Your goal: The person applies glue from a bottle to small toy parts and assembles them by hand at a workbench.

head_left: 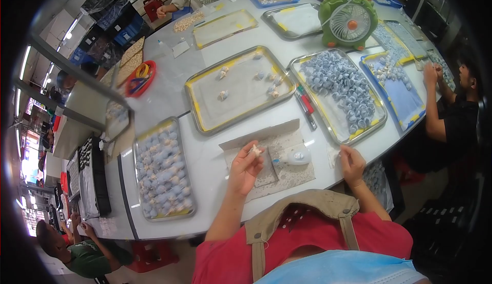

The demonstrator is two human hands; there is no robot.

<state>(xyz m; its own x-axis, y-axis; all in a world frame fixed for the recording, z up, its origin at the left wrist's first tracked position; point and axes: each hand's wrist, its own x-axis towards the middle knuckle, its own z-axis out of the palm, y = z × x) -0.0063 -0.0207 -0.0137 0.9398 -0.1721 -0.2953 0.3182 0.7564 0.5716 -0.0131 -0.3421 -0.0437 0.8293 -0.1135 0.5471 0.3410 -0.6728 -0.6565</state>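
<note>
Left hand [244, 171], center of frame, raised over the cardboard; thumb and fingertips pinched on a small cream piece [256, 151]. Right hand [352, 166], right of center, fingers curled in; cannot tell whether anything is in them. It's near the right end of the cardboard, well apart from the left.

Stained cardboard sheet [294, 174] lies on the white table [207, 158], with a raised flap along its far side. White glue bottle [299, 157] with blue tip lies on it, between the hands.

Trays: lower left tray [171, 216] filled with rows of blue-and-cream pieces; center tray [241, 86], paper-lined, a few similar pieces scattered; right-of-center tray [328, 104] heaped with blue-grey pieces [341, 81] toward its far and right sides. Red and black pens [306, 104] between those last two. Green fan [351, 23] upper right. Co-workers: top of frame, right edge, lower left.
</note>
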